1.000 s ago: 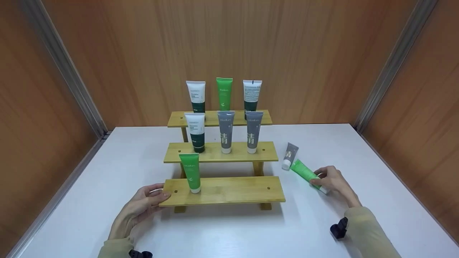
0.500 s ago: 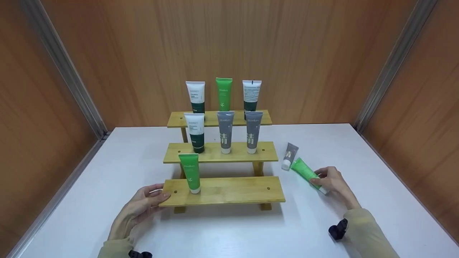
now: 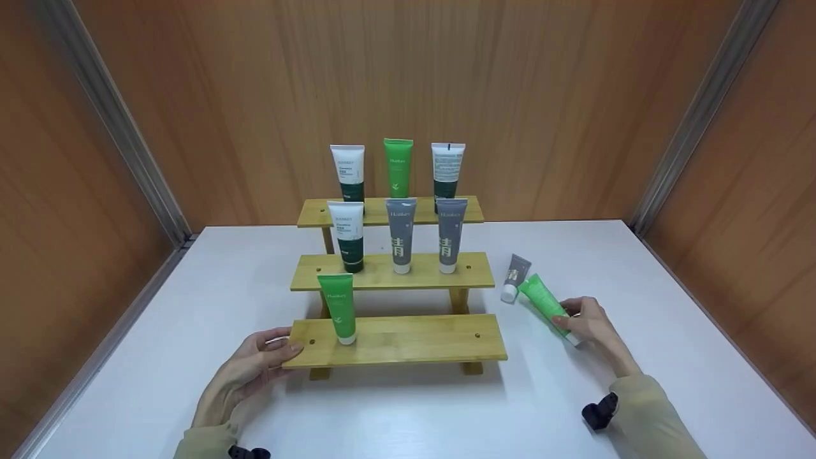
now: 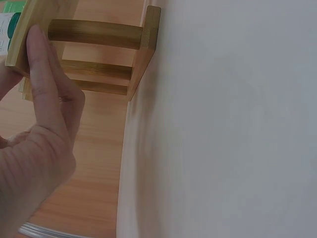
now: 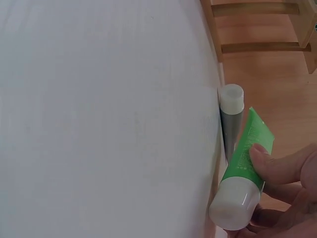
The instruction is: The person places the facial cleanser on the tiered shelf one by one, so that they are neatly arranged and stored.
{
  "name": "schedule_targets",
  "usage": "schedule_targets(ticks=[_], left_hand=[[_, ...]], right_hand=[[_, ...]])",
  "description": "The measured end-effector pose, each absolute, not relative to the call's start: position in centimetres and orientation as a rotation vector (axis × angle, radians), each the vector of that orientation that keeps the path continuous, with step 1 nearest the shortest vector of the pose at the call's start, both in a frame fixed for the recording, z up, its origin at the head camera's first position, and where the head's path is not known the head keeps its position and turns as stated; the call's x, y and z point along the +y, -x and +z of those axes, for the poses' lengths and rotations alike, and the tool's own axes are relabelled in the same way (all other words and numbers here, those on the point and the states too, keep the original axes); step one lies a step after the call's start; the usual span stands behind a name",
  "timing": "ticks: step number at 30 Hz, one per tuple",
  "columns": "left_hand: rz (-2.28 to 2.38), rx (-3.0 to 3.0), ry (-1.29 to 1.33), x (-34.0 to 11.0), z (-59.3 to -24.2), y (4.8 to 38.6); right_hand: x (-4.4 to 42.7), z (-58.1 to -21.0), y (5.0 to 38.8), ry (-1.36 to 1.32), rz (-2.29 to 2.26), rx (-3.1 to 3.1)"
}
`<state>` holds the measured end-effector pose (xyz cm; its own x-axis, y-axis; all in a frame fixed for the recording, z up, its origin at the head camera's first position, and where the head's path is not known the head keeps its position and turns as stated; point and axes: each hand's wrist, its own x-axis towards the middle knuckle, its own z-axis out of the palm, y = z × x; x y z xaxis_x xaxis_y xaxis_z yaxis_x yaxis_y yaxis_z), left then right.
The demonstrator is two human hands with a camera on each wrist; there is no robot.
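My right hand (image 3: 590, 322) pinches a green tube (image 3: 544, 302) near its white cap, thumb on one side and fingers on the other. In the right wrist view that green tube (image 5: 247, 158) is tilted, its crimped end raised. Beside it a grey tube (image 3: 516, 278) with a white cap lies on the table. My left hand (image 3: 252, 366) grips the left end of the lowest shelf of a three-step bamboo stand (image 3: 421, 341), thumb on top and fingers beneath. Another green tube (image 3: 340, 309) stands cap-down on that shelf's left part.
The middle shelf carries a white-and-dark-green tube (image 3: 349, 236) and two grey tubes (image 3: 401, 233). On the top shelf, a green tube (image 3: 399, 167) stands between two white-and-dark-green tubes (image 3: 447, 166). Wood panels (image 3: 408, 76) enclose the white table (image 3: 408, 414) at the back and sides.
The right hand's green tube has tipped up slightly, its crimped end higher than before. The left hand and the stand have stayed in place.
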<state>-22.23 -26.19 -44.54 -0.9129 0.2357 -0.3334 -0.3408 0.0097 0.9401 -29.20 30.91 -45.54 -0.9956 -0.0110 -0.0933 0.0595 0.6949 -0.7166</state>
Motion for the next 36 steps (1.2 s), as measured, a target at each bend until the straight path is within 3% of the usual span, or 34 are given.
schedule_targets(ticks=[36], left_hand=[[1.949, 1.911, 0.08, -26.3, -44.6, 22.2]], right_hand=[[27.5, -42.8, 26.9, 0.125, -1.68, 2.566]])
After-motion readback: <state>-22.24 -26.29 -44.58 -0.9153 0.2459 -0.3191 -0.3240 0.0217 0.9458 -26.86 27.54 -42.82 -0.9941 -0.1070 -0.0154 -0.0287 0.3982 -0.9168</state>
